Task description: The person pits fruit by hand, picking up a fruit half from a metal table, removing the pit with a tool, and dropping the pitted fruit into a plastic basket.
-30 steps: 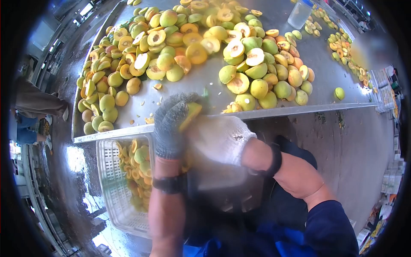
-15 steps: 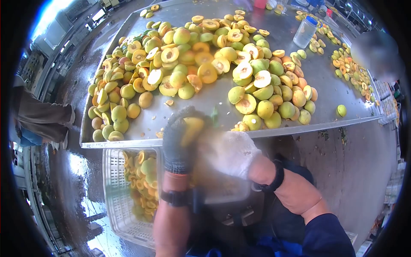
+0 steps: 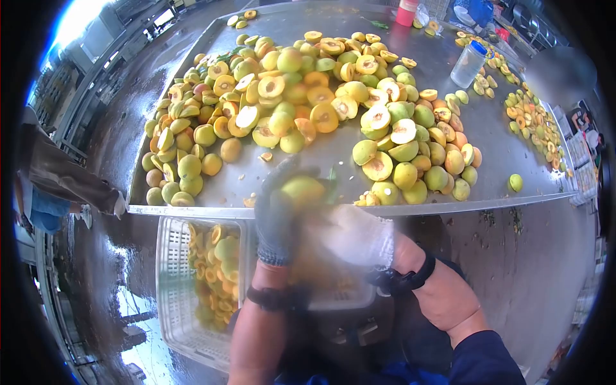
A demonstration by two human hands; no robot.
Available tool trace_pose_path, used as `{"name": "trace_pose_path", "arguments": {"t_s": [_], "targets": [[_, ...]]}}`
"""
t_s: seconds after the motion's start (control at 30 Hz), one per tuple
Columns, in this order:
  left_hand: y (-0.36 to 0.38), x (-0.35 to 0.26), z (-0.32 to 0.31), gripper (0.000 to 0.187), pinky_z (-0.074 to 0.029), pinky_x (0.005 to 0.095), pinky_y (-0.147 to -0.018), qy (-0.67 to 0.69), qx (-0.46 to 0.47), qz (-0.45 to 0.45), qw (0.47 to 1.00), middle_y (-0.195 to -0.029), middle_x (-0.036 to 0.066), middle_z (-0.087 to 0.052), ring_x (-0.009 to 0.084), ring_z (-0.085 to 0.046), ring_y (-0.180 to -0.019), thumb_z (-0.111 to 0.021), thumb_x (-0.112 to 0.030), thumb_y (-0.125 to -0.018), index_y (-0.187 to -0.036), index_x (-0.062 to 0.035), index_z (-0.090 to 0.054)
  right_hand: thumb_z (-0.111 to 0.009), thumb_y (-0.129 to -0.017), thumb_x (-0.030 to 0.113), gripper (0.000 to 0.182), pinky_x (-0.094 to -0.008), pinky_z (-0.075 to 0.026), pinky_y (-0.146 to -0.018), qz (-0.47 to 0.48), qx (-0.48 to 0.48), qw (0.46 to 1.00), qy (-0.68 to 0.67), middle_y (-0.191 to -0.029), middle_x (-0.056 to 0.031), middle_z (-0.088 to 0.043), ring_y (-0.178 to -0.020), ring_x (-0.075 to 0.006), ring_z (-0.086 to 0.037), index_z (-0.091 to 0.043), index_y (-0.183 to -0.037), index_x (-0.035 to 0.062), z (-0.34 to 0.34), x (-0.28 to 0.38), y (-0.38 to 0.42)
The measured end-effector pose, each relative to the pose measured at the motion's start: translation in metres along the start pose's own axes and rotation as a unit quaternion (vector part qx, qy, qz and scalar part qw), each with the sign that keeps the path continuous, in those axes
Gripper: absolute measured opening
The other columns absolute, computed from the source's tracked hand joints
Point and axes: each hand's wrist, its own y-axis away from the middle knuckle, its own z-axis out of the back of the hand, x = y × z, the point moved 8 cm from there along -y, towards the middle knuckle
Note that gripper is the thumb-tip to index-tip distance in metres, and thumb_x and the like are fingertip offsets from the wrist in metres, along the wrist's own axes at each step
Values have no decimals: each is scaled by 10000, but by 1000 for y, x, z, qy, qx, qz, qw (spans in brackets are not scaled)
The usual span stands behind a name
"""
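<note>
My left hand (image 3: 276,208), in a dark glove, is closed around a yellow-green stone fruit (image 3: 303,190), peach- or apricot-like, just off the table's front edge. My right hand (image 3: 356,235), in a white glove, is closed right beside it; its fingertips are blurred, and anything in them cannot be made out. Beyond both hands, a large heap of whole and halved fruits (image 3: 271,86) lies on the metal table (image 3: 282,19). A second pile (image 3: 404,151) sits to its right. Below my left hand, a white plastic crate (image 3: 174,282) holds cut fruit halves (image 3: 215,276).
A clear jar with a blue lid (image 3: 469,66) stands at the back right, near another fruit spread (image 3: 536,125). A red container (image 3: 405,11) is at the far edge. A single fruit (image 3: 515,182) lies near the right front edge. At left, another person's legs (image 3: 67,170) show on the wet floor.
The view has shifted slightly, so the table and piles appear a little lower and to the right. Both hands stay together, with the fruit in my left hand now showing more fully.
</note>
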Motion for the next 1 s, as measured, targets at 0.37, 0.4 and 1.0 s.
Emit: {"name": "trace_pose_path", "arguments": {"t_s": [0.37, 0.4, 1.0], "targets": [[-6, -1, 9, 651, -599, 394, -851, -101, -20, -15, 995, -1219, 204, -661, 290, -700, -1012, -641, -460, -978, -1399, 21, -517, -548, -997, 328, 319, -549, -518, -799, 35, -36, 994, 93, -935, -271, -682, -935, -479, -653, -650, -1009, 25, 2, 6, -5], [-6, 0, 10, 668, -600, 396, -849, -92, -22, 0, 995, -1220, 208, -659, 296, -699, -1011, -653, -473, -967, -1395, 21, -520, -553, -996, 322, 316, -546, -517, -800, 43, -37, 995, 85, -935, -273, -680, -939, -478, -652, -646, -1006, 20, 2, 7, -5], [-1, -12, 8, 580, -559, 342, -856, -196, 3, 22, 980, -1104, 146, -712, 222, -683, -969, -679, -433, -953, -1294, 33, -619, -556, -1020, 401, 403, -460, -538, -719, -42, 106, 993, 6, -853, -221, -699, -802, -357, -708, -662, -1039, 12, 5, 8, -4]]}}
